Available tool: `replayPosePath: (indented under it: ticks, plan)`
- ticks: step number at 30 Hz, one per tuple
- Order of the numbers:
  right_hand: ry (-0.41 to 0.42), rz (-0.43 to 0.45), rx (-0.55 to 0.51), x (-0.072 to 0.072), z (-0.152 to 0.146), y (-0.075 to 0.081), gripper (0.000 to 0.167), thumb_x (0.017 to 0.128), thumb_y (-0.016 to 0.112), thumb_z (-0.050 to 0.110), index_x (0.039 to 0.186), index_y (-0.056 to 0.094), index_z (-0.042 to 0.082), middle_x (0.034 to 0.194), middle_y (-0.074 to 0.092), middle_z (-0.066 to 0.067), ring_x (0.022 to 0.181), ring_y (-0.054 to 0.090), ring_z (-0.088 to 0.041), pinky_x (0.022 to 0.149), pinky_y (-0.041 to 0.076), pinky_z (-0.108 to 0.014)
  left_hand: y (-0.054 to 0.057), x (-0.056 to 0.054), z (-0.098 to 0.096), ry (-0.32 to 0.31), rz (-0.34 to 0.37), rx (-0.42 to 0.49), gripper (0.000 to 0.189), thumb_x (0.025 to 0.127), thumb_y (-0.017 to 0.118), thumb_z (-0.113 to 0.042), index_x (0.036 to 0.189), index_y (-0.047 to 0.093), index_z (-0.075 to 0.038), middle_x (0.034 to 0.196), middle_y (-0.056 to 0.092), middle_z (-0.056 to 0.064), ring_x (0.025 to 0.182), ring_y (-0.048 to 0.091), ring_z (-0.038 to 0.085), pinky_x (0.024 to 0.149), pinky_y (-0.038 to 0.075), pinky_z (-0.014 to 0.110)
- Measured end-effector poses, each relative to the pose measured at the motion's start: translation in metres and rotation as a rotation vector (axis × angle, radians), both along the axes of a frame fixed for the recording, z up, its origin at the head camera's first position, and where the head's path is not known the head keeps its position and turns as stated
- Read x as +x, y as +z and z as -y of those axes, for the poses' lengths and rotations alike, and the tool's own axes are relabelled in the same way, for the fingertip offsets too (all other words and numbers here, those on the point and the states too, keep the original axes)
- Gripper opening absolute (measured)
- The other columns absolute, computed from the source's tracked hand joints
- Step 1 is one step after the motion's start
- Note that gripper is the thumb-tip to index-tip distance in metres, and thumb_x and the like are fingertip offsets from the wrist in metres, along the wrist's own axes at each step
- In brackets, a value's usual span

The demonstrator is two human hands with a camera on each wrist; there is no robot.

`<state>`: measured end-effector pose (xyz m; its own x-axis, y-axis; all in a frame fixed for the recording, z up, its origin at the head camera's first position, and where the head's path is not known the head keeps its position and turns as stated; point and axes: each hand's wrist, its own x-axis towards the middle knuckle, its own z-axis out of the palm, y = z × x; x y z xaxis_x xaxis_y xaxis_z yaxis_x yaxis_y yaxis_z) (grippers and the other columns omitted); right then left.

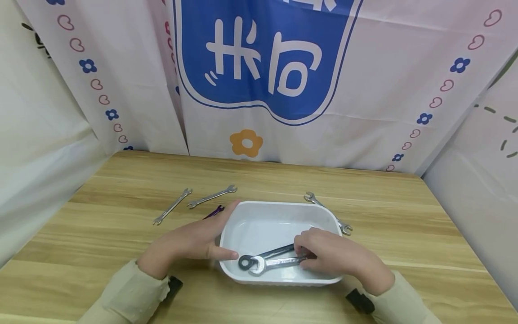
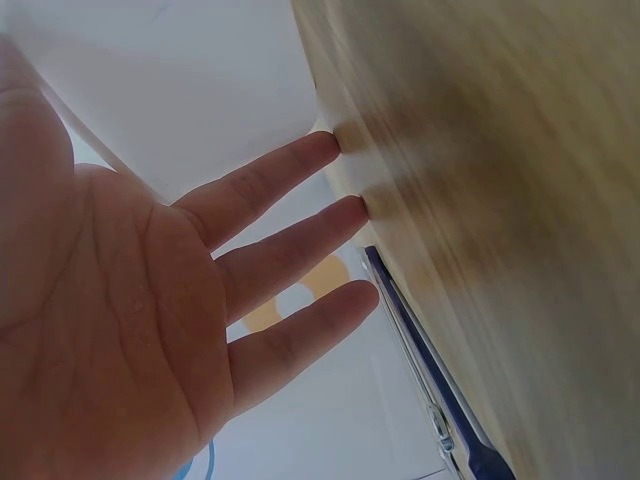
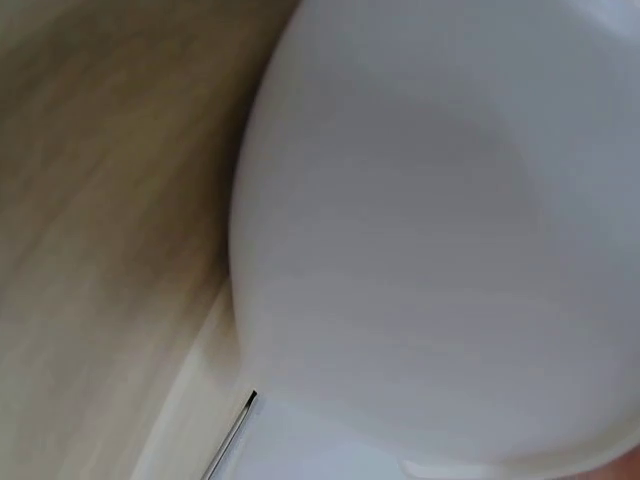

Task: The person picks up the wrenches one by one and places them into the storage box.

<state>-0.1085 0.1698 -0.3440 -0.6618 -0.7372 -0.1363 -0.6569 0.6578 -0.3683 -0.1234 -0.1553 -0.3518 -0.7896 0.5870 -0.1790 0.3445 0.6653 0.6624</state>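
A white rectangular dish (image 1: 279,281) stands on the wooden table. Inside it lie a black ratchet wrench (image 1: 275,251) and a silver combination wrench (image 1: 279,263), side by side and overlapping at their left ends. My right hand (image 1: 328,249) reaches over the dish's right rim and pinches the silver wrench near its right end; its curled fingers cover the black wrench's right end. My left hand (image 1: 194,243) is at the dish's left side, thumb across the rim. In the left wrist view the other fingers (image 2: 290,250) are straight and spread, tips at the tabletop.
Two silver open-end wrenches, one farther left (image 1: 173,207) and one nearer the dish (image 1: 212,196), lie beyond my left hand. A purple wrench (image 1: 214,212) is partly hidden behind that hand. Another silver wrench (image 1: 346,228) lies behind the dish's right corner. A printed curtain (image 1: 364,135) hangs at the back.
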Motion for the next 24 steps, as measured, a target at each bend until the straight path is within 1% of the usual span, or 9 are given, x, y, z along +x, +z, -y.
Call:
replayPosePath:
  ticks: [6,14,21,24]
  plan:
    - [0.009,0.005,-0.002,-0.001,-0.001,0.0,0.012,0.088,0.07,0.018,0.087,0.059,0.018,0.075,0.049,0.008,0.075,0.044,-0.005,0.069,0.038,-0.021,0.0,-0.001,-0.001,-0.013,-0.004,0.03,0.117,0.079,0.078,-0.053,0.159,-0.002,-0.028,0.157,0.035,0.006,0.139,0.043,0.024,0.111,0.041,0.049]
    - [0.052,0.009,-0.038,-0.003,-0.006,0.003,0.008,0.09,0.07,0.016,0.088,0.062,0.016,0.075,0.05,0.007,0.074,0.044,-0.003,0.069,0.039,-0.02,0.0,0.0,0.0,-0.006,-0.002,0.011,0.121,0.079,0.078,-0.054,0.16,-0.007,-0.024,0.161,0.029,0.01,0.142,0.041,0.028,0.112,0.039,0.05]
    - [0.007,0.031,-0.041,-0.004,-0.011,0.009,0.005,0.091,0.069,0.017,0.093,0.066,0.015,0.077,0.053,0.007,0.075,0.048,-0.006,0.069,0.043,-0.02,0.0,0.0,0.001,-0.009,-0.01,0.018,0.12,0.079,0.078,-0.054,0.16,-0.006,-0.025,0.16,0.031,0.009,0.141,0.042,0.027,0.111,0.04,0.05]
    - [0.006,0.016,-0.065,-0.004,-0.013,0.011,0.005,0.09,0.07,0.016,0.093,0.066,0.014,0.078,0.054,0.007,0.075,0.049,-0.006,0.069,0.043,-0.02,-0.001,0.0,0.001,-0.011,-0.01,0.025,0.117,0.079,0.078,-0.054,0.159,-0.004,-0.027,0.158,0.034,0.007,0.14,0.043,0.025,0.111,0.04,0.049]
